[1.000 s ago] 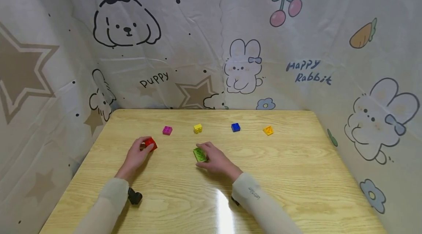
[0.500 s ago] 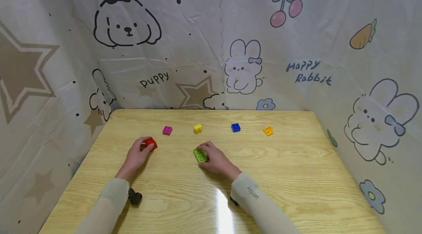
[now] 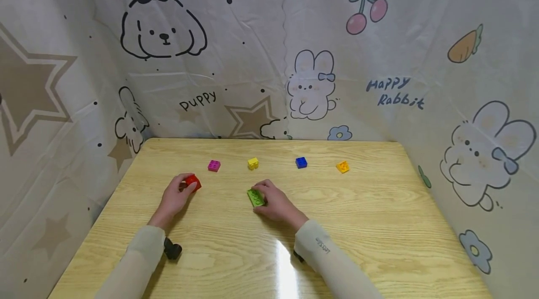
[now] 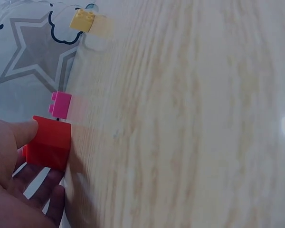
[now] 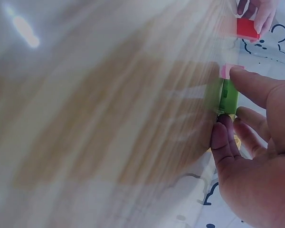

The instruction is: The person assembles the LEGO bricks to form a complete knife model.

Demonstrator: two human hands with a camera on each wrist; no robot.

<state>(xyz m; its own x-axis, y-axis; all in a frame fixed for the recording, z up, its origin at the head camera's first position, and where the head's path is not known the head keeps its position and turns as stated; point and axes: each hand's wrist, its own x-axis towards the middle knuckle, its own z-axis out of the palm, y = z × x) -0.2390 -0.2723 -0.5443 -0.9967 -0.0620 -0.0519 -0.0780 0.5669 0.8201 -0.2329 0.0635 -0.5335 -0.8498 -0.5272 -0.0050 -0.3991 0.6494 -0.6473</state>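
Observation:
My left hand (image 3: 173,198) holds a red toy building block (image 3: 194,182) on the left part of the table, with thumb and fingers around it. In the left wrist view, the thumb lies along the upper side of the block (image 4: 50,145) and fingers curl below. Near the middle, my right hand (image 3: 274,201) grips a lime green studded brick (image 3: 254,197) between thumb and fingers. The right wrist view shows this brick (image 5: 231,97) upright against the tabletop, fingertips at both ends. Its studs face up in the head view.
Behind the hands, a magenta brick (image 3: 214,166), a yellow brick (image 3: 252,164), a blue brick (image 3: 301,163) and an orange brick (image 3: 343,167) lie in a loose row on the wooden table (image 3: 379,224). A patterned cloth (image 3: 244,55) hangs behind and beside the table.
My right thumb and fingers have drawn in on the green brick since a second ago. The left hand and the red block stay in place.

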